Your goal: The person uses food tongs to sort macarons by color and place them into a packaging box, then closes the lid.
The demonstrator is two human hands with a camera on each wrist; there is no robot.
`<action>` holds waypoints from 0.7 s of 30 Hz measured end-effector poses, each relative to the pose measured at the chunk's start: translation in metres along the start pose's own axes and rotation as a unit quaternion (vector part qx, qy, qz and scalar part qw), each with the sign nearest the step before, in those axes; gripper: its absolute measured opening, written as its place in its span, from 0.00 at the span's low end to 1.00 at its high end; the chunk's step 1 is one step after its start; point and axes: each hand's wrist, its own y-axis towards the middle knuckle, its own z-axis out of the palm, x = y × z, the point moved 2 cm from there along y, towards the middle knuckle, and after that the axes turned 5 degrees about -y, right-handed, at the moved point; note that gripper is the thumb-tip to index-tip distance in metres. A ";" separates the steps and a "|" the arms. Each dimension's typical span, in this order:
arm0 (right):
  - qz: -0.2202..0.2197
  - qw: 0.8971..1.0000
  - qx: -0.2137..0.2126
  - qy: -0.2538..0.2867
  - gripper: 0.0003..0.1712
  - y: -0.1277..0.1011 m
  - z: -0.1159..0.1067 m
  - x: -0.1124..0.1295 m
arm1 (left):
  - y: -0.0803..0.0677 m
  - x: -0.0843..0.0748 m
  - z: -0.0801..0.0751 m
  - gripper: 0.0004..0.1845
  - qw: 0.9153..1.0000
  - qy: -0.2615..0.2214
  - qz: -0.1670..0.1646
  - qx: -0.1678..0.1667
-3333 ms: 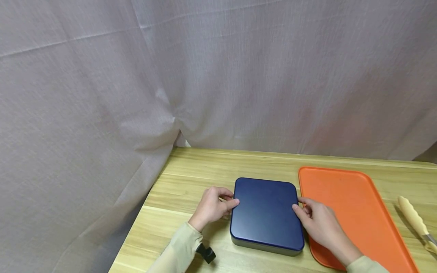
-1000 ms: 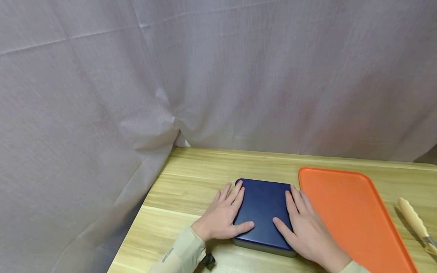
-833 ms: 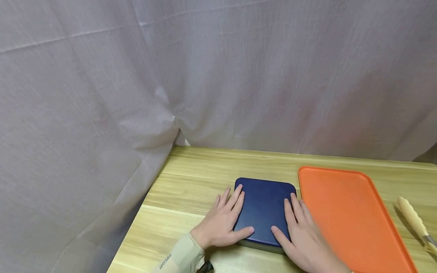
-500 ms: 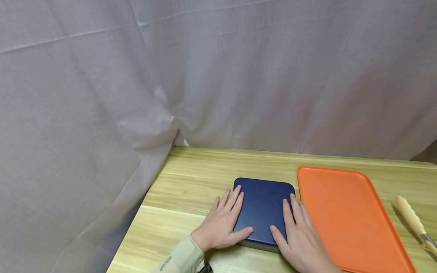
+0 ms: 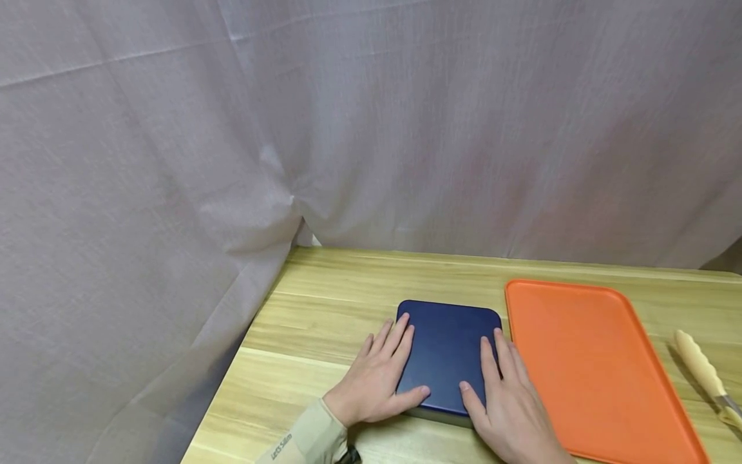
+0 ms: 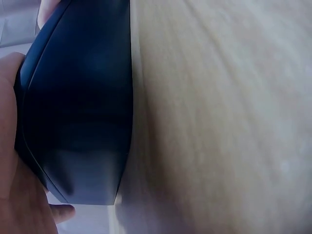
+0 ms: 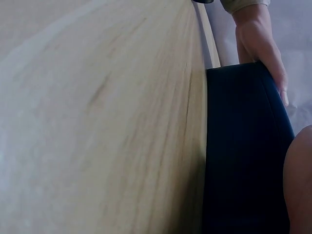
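A dark blue, round-cornered rectangular box (image 5: 447, 354) lies on the wooden table, its flat lid on top. My left hand (image 5: 373, 380) rests on the lid's left side with fingers spread and straight, the thumb near the front edge. On the opposite side my right hand (image 5: 510, 399) lies with straight fingers along the lid's right edge, its thumb pointing inward. Seen from the left wrist, the side wall of the box (image 6: 80, 107) meets the tabletop. The right wrist view has the box (image 7: 243, 146) too, with the left hand (image 7: 261, 44) at its far end.
An orange tray (image 5: 591, 361) lies just right of the box. Farther right is a tool with a cream scalloped handle (image 5: 698, 364) and a metal part, cut off by the frame. A grey curtain (image 5: 406, 129) hangs behind and to the left of the table (image 5: 324, 290).
At first my fingers and thumbs gripped the box's left and right sides. Both hands then moved onto the lid, lying flat, and slid slightly toward me. In the last half second they stay put.
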 end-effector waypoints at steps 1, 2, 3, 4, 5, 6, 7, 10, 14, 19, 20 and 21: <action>0.000 1.000 -0.002 0.000 0.49 0.000 0.000 0.000 | 0.000 0.000 0.000 0.54 1.000 -0.002 0.000 0.001; 0.000 1.000 -0.004 0.000 0.49 0.000 0.000 0.000 | 0.000 0.000 -0.001 0.54 1.000 -0.004 0.000 0.003; 0.001 1.000 -0.004 0.001 0.49 0.001 0.000 0.000 | 0.000 0.000 -0.001 0.54 1.000 -0.006 -0.001 0.004; 0.001 1.000 -0.004 0.002 0.49 0.001 -0.001 0.000 | 0.001 0.001 -0.002 0.54 1.000 -0.007 -0.001 0.005; 0.002 1.000 -0.003 0.003 0.49 0.001 -0.001 0.000 | 0.001 0.001 -0.002 0.54 1.000 -0.008 -0.001 0.007; 0.003 1.000 0.001 0.004 0.49 0.002 -0.001 0.000 | 0.002 0.001 -0.002 0.54 1.000 -0.009 -0.002 0.009; 0.005 1.000 0.004 0.007 0.50 0.002 -0.002 0.000 | 0.002 0.001 -0.003 0.53 1.000 -0.010 -0.002 0.010; 0.010 1.000 0.018 0.012 0.50 0.002 -0.004 -0.001 | 0.002 0.001 -0.003 0.53 1.000 -0.015 -0.003 0.013; 0.019 0.998 0.048 0.038 0.51 0.001 -0.006 -0.004 | 0.001 0.001 -0.003 0.51 1.000 -0.025 0.000 0.015; 0.010 0.997 0.029 0.070 0.47 0.001 -0.015 -0.019 | 0.001 0.004 -0.009 0.49 1.000 -0.021 0.010 -0.013; 0.005 0.998 0.013 0.069 0.46 0.001 -0.017 -0.025 | 0.002 0.006 -0.011 0.49 1.000 -0.015 0.011 -0.023; 0.001 0.998 -0.002 0.064 0.45 0.001 -0.020 -0.032 | 0.002 0.008 -0.013 0.49 0.999 -0.011 0.010 -0.035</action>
